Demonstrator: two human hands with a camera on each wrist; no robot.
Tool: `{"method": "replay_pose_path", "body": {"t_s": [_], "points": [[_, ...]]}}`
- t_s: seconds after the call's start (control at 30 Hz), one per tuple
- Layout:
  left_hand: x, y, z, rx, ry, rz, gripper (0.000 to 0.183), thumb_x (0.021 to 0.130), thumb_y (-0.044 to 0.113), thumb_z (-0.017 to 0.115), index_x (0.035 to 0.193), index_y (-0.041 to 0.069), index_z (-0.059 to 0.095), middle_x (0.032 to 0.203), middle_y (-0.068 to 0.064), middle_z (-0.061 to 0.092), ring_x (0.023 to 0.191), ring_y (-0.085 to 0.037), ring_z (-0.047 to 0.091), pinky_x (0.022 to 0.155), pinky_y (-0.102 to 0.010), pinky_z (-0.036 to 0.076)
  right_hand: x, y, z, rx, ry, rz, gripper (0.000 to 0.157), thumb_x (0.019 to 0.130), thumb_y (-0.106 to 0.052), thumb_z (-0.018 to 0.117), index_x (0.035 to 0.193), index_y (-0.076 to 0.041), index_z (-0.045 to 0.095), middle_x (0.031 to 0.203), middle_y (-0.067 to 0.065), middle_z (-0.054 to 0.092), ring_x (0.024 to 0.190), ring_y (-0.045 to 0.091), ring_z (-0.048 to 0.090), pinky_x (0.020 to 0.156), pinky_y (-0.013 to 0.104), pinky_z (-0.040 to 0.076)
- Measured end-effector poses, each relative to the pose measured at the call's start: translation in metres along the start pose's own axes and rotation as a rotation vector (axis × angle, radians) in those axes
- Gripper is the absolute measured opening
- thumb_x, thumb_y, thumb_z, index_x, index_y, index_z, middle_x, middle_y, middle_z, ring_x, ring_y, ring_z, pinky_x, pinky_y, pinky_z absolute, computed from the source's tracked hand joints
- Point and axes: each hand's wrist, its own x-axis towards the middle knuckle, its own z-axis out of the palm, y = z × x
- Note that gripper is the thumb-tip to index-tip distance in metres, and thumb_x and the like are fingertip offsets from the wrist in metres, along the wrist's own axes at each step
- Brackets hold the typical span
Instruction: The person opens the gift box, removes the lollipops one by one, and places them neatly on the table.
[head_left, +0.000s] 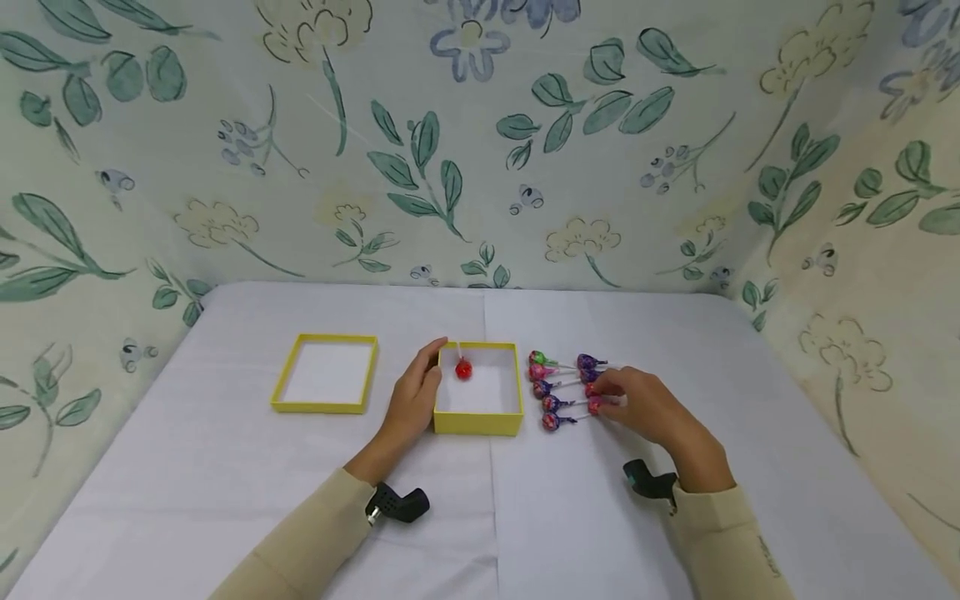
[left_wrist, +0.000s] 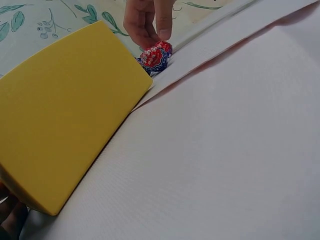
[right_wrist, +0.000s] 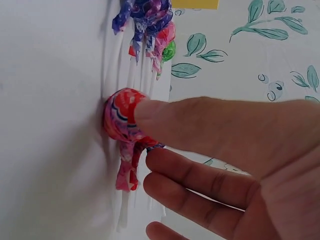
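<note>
In the head view, my left hand [head_left: 411,392] holds the left side of an open yellow box [head_left: 480,424] with a white inside. A red lollipop [head_left: 463,368] is inside it, near the back left, its white stick towards the back wall. Right of the box, wrapped lollipops lie in two columns, among them a green one [head_left: 537,357] and a purple one [head_left: 588,362]. My right hand [head_left: 643,404] is over the right column. Its thumb and fingers pinch a red-and-pink lollipop [right_wrist: 120,117] by the head, and the thumb covers part of the wrapper.
A shallow yellow lid [head_left: 318,408], white inside, lies left of the box. A white cloth [head_left: 420,542] with a crease covers the table. Floral fabric [head_left: 480,167] stands behind and at both sides. Each wrist bears a black camera [head_left: 401,504].
</note>
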Motion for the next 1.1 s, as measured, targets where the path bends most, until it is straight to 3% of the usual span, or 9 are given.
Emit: {"method": "replay_pose_path", "body": {"t_s": [0.3,0.5,1.1], "points": [[-0.003,-0.001,0.001,-0.001,0.002,-0.001,0.044,0.102,0.019,0.035,0.146,0.02,0.041,0.149,0.006,0.04,0.138,-0.011,0.034,0.114,-0.038,0.029,-0.006,-0.009,-0.001,0.0,0.02,-0.023,0.02,0.085,-0.01,0.073,0.104,-0.01,0.067,0.102,0.006,0.065,0.1,0.028,0.059,0.089,0.05,0.05],[-0.003,-0.003,0.002,-0.002,0.002,0.004,0.044,0.102,0.019,0.035,0.145,0.025,0.041,0.149,0.007,0.04,0.137,-0.009,0.034,0.114,-0.037,0.029,-0.007,-0.021,-0.001,0.029,0.058,-0.068,0.026,0.084,-0.009,0.074,0.109,-0.006,0.066,0.106,0.011,0.065,0.101,0.03,0.06,0.088,0.049,0.052],[-0.002,-0.002,0.001,0.007,0.015,0.013,0.043,0.103,0.02,0.035,0.146,0.024,0.041,0.149,0.007,0.039,0.138,-0.008,0.033,0.114,-0.036,0.029,0.029,-0.093,0.012,0.102,0.06,-0.194,0.029,0.085,-0.013,0.074,0.112,-0.011,0.066,0.111,0.008,0.065,0.104,0.027,0.061,0.088,0.044,0.054]]}}
